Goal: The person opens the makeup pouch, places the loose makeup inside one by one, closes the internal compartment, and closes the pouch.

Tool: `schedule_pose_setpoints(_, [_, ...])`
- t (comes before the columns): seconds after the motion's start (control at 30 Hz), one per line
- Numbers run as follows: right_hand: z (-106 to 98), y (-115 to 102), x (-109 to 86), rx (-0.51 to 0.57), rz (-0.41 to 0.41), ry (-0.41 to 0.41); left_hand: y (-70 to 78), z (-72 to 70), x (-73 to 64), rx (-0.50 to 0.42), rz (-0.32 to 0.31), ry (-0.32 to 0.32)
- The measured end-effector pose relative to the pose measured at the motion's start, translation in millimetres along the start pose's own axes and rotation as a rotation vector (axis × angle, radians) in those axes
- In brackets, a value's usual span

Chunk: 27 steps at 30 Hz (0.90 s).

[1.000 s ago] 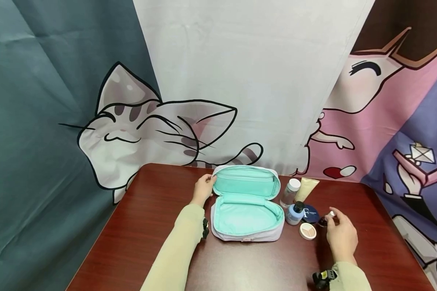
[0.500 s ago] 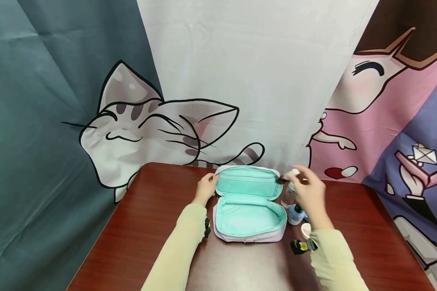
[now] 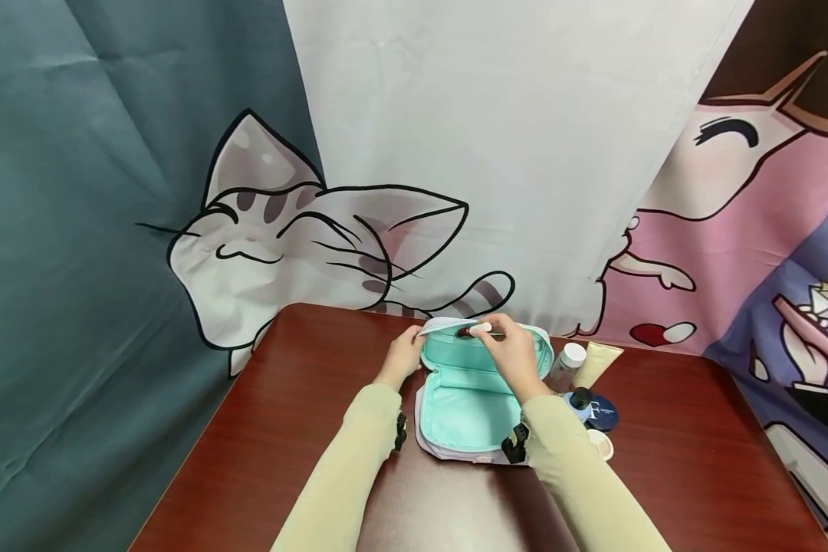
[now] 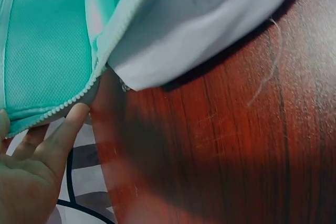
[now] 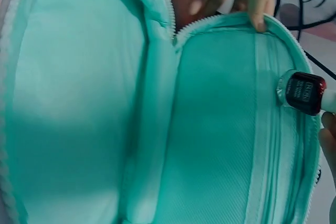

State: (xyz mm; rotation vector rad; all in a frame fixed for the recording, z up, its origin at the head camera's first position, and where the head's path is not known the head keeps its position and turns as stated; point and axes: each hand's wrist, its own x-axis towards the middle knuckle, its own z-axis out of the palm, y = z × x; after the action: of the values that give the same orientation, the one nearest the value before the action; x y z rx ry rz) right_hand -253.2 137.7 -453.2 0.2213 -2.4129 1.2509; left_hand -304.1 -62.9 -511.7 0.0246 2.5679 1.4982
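A turquoise-lined cosmetic bag [image 3: 465, 418] lies unzipped on the table, its lid [image 5: 215, 119] raised and leaning back. My left hand [image 3: 401, 357] grips the lid's zipped edge at the left corner, thumb on the lining side. With the fingertips of my right hand [image 3: 514, 359] I pinch the white cap of a small dark nail polish bottle [image 5: 302, 92]. The bottle points left, in front of the zipped strip near the lid's top edge. In the right wrist view most of the right hand is out of frame.
To the bag's right stand a clear bottle [image 3: 567, 369] with a white cap, a cream tube [image 3: 596, 363] and a blue bottle [image 3: 579, 405] with a black cap. A dark blue round compact [image 3: 603, 414] and a pale round palette [image 3: 602, 443] lie beside them. A printed curtain hangs behind.
My right hand has carried the nail polish bottle from the table's right side, over the other cosmetics, to the upper part of the lid. My left hand keeps hold of the lid's edge.
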Motion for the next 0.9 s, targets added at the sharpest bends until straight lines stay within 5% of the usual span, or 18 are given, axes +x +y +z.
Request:
schedule_pose_setpoints(0.27, [8, 7, -6.4, -0.067, 0.008, -0.071, 5.3, 1.2, 1.0, -0.005, -0.003, -0.024])
schedule_pose_setpoints(0.57, [17, 21, -15.9, -0.169, -0.118, -0.196, 16.2, 7.9, -4.8, 0.059, -0.017, 0.078])
schedule_pose_setpoints(0.9, [15, 22, -16.7, -0.179, -0.092, -0.293, 18.7, 13.4, -6.0, 0.084, -0.06, 0.137])
